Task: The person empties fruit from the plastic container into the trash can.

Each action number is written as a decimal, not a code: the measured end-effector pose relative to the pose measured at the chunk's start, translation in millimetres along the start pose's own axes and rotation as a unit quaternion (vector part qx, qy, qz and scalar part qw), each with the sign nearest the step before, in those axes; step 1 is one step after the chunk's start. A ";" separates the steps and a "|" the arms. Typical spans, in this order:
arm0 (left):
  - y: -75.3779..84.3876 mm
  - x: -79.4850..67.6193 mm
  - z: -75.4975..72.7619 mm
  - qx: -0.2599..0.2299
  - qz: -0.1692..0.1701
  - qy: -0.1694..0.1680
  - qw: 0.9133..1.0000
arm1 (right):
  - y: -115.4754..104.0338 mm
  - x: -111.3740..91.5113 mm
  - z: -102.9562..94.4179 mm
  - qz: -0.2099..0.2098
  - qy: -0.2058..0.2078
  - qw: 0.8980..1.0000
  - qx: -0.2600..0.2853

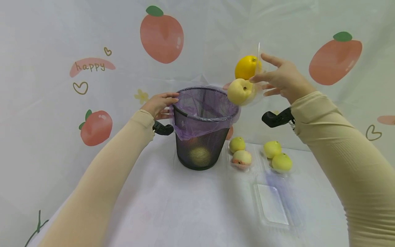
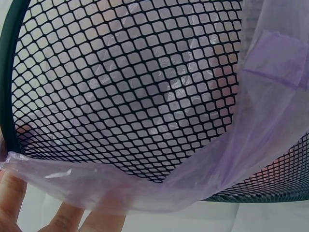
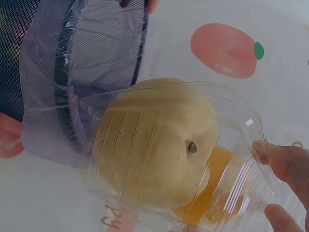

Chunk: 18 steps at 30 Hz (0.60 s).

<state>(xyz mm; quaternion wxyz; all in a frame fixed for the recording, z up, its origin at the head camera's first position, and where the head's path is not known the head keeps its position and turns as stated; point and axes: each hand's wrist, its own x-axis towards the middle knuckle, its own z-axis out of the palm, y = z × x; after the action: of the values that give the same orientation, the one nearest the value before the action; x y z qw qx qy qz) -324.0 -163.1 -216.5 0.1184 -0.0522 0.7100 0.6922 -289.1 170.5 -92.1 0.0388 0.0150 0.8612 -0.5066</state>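
My left hand [image 1: 158, 105] grips the left rim of a black wire mesh bin [image 1: 197, 145], its fingers at the purple plastic bag [image 1: 200, 127] that lines the bin and folds over the rim. At the right rim, my right hand [image 1: 285, 79] holds a clear plastic box [image 3: 239, 108] tilted toward the opening. In the box are a pale yellow round fruit [image 3: 159, 140] with a short stem and an orange-yellow fruit [image 1: 246, 67]. The pale fruit is at the lower end, close to the rim. Through the mesh, a yellowish fruit [image 1: 200, 156] shows blurred at the bin's bottom.
Right of the bin, one clear box holds a yellow-green fruit [image 1: 237, 144] and a pinkish-yellow fruit [image 1: 242, 158]. Another box beside it holds two yellow-green fruits [image 1: 282, 162]. Nearer lies a clear tray [image 1: 273, 206] on the white table [image 1: 172, 212]. A fruit-printed cloth hangs behind.
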 end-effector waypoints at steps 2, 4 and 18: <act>-0.1 0.0 0.0 0.000 0.000 0.000 1.000 | -0.2 -0.2 1.3 -0.003 0.002 1.000 -0.006; -0.1 -0.3 -0.2 0.002 0.001 0.000 1.000 | -0.5 -0.4 2.7 -0.007 0.003 1.000 -0.011; 1.7 -5.3 1.0 0.001 0.000 -0.001 1.000 | -7.5 -1.6 10.1 -0.020 0.008 0.999 -0.027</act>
<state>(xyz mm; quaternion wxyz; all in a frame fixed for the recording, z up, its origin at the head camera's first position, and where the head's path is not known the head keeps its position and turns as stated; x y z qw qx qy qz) -319.1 -162.5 -213.6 0.1191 -0.0511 0.7104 0.6918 -287.5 158.0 -90.3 0.0224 0.0004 0.8749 -0.4837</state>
